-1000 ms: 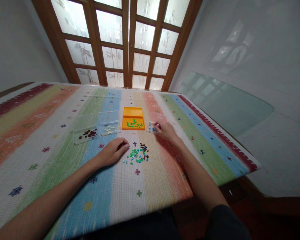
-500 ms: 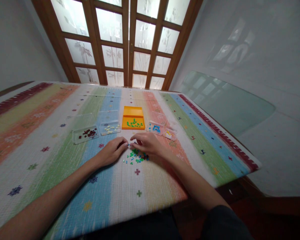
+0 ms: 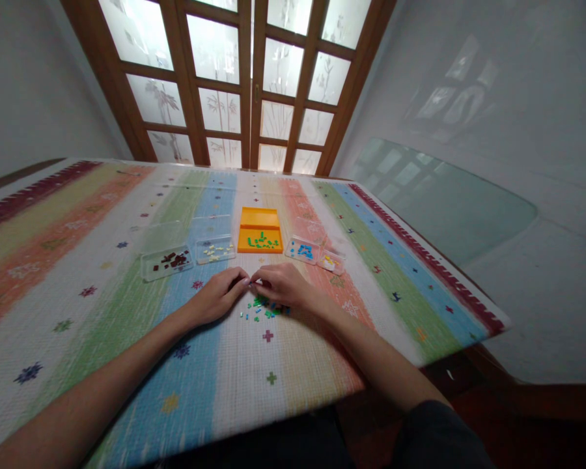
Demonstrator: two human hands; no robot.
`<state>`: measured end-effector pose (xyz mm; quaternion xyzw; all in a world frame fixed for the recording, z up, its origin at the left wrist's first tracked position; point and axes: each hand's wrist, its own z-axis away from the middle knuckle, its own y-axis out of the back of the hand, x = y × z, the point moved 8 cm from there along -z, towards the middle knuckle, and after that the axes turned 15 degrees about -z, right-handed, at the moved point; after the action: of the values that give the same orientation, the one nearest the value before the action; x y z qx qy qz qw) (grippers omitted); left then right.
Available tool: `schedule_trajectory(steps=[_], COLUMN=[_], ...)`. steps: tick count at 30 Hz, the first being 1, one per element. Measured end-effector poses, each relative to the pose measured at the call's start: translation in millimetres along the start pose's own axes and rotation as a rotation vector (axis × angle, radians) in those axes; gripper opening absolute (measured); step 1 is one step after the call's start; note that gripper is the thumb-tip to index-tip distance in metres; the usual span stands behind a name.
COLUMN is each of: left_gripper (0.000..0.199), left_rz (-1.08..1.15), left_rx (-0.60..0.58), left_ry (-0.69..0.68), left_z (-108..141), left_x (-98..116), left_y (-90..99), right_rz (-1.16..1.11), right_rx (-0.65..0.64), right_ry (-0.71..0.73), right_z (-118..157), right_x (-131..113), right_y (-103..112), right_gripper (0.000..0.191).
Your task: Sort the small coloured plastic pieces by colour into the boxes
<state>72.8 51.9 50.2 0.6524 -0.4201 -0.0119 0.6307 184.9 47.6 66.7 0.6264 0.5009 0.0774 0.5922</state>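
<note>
Minding the loose pieces (image 3: 258, 302) on the bench (image 3: 293, 365), partly hidden by my right hand (image 3: 284, 284), I'd pinch lightly where its nearly closed fingers meet my likewise curled left hand (image 3: 219, 296), though I can't tell what either holds.

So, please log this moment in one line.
left hand: near right hand; right hand: partly covering loose pieces; orange box: open, green pieces inside

I'm counting one left hand (image 3: 219, 294), one right hand (image 3: 286, 283), four clear boxes (image 3: 168, 273), one orange box (image 3: 258, 217) and one loose pile (image 3: 268, 314) on one worktop (image 3: 234, 365), its pieces being too small for counting
</note>
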Motion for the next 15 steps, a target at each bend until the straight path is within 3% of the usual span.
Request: schedule_trajectory(steps=[5, 10, 15], left_gripper=[0.033, 0.034, 0.033], left_rz=[0.003, -0.006, -0.011], left_rx=[-0.002, -0.011, -0.004], left_ry=[0.004, -0.011, -0.021], left_z=[0, 0, 0], left_x=[-1, -2, -2], left_y=[0.2, -1.7, -1.2], right_rz=[0.024, 0.116, 0.196], right_rx=[0.021, 0.197, 0.255], right_ry=[-0.089, -0.313, -0.519], right_z=[2, 18, 38], right_x=[13, 55, 92], right_y=[19, 67, 92], right_gripper=[0.014, 0.015, 0.016])
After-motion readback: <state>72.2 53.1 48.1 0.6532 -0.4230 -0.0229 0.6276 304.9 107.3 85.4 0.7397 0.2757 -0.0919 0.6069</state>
